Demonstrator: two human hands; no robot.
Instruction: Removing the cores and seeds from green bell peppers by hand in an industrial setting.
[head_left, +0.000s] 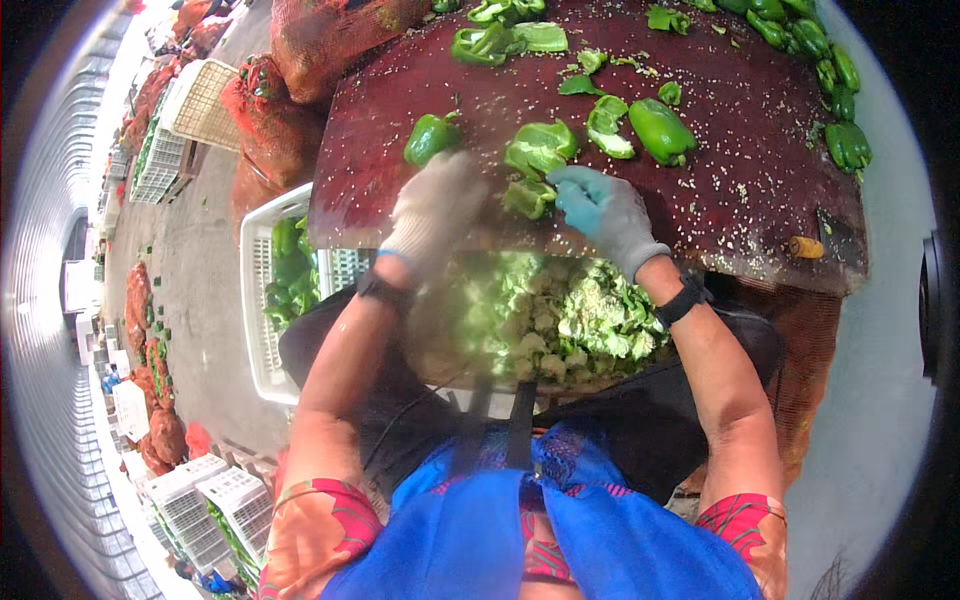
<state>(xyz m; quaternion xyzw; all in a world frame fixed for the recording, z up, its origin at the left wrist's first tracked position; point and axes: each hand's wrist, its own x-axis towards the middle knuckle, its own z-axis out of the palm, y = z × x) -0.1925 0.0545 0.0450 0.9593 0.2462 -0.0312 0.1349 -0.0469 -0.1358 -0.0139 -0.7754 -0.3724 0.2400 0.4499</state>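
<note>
My left hand (pixel 437 205), in a pale knit glove, is smeared by motion over the table's near edge. Its fingers reach the lower side of a whole green bell pepper (pixel 432 138); whether they grip it cannot be told. My right hand (pixel 600 210) wears a grey glove with teal fingers, curled closed. Its fingertips meet the edge of an opened green pepper piece (pixel 540 150), and a smaller piece (pixel 528 198) lies just below. What the right fingers hold, if anything, is hidden. Beyond are a cut pepper half (pixel 609 128) and another whole bell pepper (pixel 662 132).
The dark red table (pixel 740 190) is strewn with pale seeds. Pepper cores and scraps (pixel 610 310) fill a container between my legs. A white crate (pixel 262 350) with green peppers stands left, near red mesh sacks (pixel 275 130). A short wooden handle (pixel 805 247) lies at the right corner.
</note>
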